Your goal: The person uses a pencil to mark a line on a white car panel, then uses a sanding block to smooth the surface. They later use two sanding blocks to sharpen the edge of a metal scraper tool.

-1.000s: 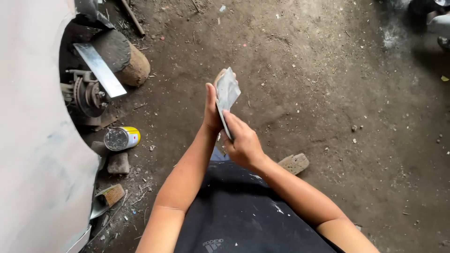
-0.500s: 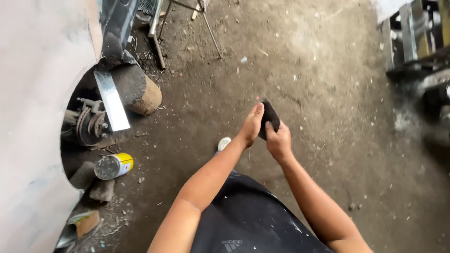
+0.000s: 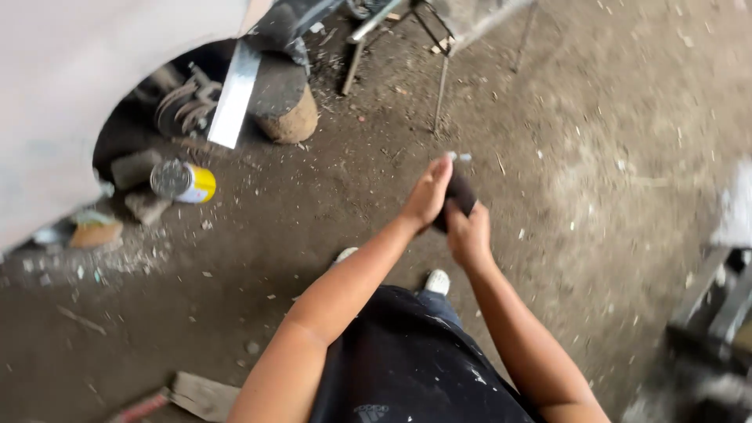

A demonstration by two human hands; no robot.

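The pale sheet seen before is now folded into a dark pad (image 3: 460, 194), clamped between the left hand (image 3: 427, 194) and right hand (image 3: 468, 233), fingers closed, above the floor (image 3: 595, 157).

Left hand (image 3: 427, 194) and right hand (image 3: 468, 235) meet around a folded pad (image 3: 457, 196), left hand just left of it, right hand just below. Well left of the hands: a tin can (image 3: 183, 181) on its side on the floor (image 3: 611, 157). Up-left: a wood log (image 3: 286, 106), metal strip (image 3: 233, 94) leaning beside it, brake hub (image 3: 182, 106) further left. Metal stand legs (image 3: 441, 82) above the hands. Wood scrap (image 3: 202, 394) far down-left.
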